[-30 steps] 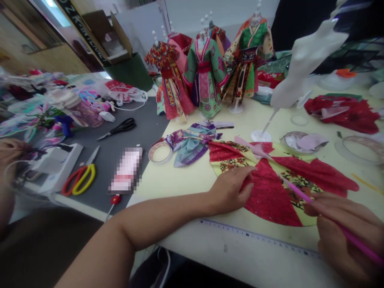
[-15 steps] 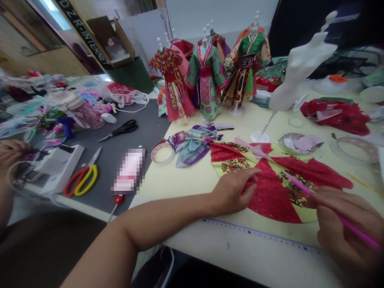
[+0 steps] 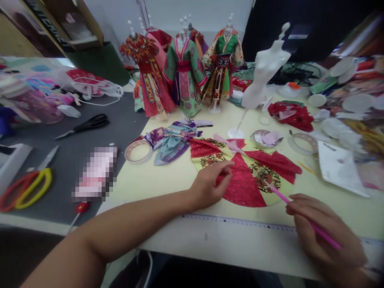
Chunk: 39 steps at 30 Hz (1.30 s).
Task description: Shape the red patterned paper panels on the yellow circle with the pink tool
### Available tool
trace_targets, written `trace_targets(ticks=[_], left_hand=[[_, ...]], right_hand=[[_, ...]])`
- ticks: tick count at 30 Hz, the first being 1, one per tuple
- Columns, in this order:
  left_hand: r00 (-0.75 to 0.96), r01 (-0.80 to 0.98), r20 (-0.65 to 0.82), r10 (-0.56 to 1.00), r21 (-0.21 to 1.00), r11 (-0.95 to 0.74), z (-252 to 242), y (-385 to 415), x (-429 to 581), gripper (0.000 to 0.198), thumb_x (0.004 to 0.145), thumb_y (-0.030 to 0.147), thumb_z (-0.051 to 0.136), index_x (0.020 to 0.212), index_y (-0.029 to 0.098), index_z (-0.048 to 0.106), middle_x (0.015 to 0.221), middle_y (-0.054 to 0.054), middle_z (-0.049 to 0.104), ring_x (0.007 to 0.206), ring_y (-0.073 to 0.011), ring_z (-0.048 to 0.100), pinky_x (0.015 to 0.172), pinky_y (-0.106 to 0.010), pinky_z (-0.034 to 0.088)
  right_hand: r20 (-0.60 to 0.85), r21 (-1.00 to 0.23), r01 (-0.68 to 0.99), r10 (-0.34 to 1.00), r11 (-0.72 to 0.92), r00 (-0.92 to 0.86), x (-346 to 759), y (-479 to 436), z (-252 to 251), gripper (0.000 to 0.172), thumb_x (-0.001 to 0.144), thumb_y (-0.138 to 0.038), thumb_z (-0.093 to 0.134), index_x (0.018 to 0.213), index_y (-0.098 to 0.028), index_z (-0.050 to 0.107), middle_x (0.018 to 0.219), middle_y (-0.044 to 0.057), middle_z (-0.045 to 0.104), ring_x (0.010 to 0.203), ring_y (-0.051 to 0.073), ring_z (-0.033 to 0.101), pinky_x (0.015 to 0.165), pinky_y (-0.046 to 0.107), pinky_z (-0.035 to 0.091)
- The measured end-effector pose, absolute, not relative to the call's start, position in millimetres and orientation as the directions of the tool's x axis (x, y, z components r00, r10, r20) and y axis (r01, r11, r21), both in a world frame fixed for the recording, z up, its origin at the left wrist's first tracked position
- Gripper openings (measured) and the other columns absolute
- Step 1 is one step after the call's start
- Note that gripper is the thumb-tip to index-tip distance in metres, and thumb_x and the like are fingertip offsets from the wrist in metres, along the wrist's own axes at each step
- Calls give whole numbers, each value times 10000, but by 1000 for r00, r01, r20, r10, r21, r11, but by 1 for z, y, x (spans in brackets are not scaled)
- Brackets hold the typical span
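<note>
A round doll-size skirt piece of red and yellow patterned panels lies spread on the pale table. Its upper parts are folded and bunched around a pink strip. My left hand rests on the skirt's left side, its fingers bent and the thumb apart from them. In my right hand is a slim pink pen, held at a slant with its pale tip at the yellow patterned panel. Whether the tip touches the cloth, I cannot tell.
Dressed doll forms and a bare white form stand behind. A tape roll and blue-purple cloth lie left of the skirt. Black scissors and red-yellow scissors lie on the grey mat. A ruler strip runs in front.
The view has turned to the right, so everything sits further left and another person's hand at the left has gone out of sight. Both hands keep nearly the same pose over the skirt.
</note>
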<state>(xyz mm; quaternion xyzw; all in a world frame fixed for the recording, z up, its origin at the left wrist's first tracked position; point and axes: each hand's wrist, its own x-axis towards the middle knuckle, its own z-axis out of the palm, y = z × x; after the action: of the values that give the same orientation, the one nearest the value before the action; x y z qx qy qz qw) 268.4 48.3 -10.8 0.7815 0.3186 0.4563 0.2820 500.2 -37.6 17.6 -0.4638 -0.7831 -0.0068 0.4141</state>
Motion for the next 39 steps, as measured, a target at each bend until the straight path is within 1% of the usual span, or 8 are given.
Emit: trace_targets(ticks=[3,7,9,13,19,25,32,39], left_hand=[[399,213,563,724,711,-670,-11,46,269,325,810,138,483,1134,149,474,810,-34,614,750,-113,577,735,-267,490],[519,191,575,632,643,-742,-9,41,268,335,804,134,484,1137,156,468,796,-35,633,720,-118,587,670,-255,492],[618,158,575,537,578,-800,-6,37,268,346,804,132,473,1148,160,451,816,-43,646,738,-130,594,661,-260,494],[778,60,545,312,429,-901,-4,31,269,352,812,146,459,1162,130,431,925,-91,649,850,-169,590,748,-317,499],[823,-34,556,113,247,-969,-3,29,273,270,812,122,470,1073,57,489,819,-116,663,795,-175,607,770,-322,501],[892,-38,451,42,168,-985,1,27,272,238,858,147,411,1058,71,514,789,-105,658,815,-172,614,778,-320,514],[915,-34,401,33,160,-986,0,27,272,260,866,160,418,1094,64,497,731,-82,635,736,-162,612,763,-333,516],[908,-44,419,21,145,-988,0,25,275,237,861,174,434,1050,70,530,822,-103,649,880,-201,600,886,-359,470]], right_hand=[[631,-303,717,696,627,-342,504,-45,11,180,751,-96,506,897,-166,582,744,59,632,761,185,626,639,316,552],[645,-330,675,680,660,-349,505,-51,8,229,723,-41,504,910,-157,568,707,42,610,702,162,615,640,323,553],[626,-350,660,690,665,-363,505,-52,10,215,724,-47,496,891,-160,569,685,35,598,666,154,607,628,325,556],[599,-353,640,690,683,-406,508,-48,15,187,730,-62,482,854,-178,561,657,23,587,612,141,587,624,337,557],[591,-375,583,670,721,-449,508,-33,20,191,708,-66,460,833,-189,537,630,9,563,576,130,556,653,362,540],[634,-379,521,624,765,-456,502,-29,11,197,674,-48,456,812,-176,515,612,6,540,552,123,533,641,355,523],[623,-418,507,644,754,-444,506,-31,9,186,678,-60,427,792,-185,501,581,-11,507,510,118,500,615,345,508],[612,-452,459,640,765,-464,506,-31,9,193,676,-35,424,792,-173,494,593,3,488,535,115,467,590,336,485]])
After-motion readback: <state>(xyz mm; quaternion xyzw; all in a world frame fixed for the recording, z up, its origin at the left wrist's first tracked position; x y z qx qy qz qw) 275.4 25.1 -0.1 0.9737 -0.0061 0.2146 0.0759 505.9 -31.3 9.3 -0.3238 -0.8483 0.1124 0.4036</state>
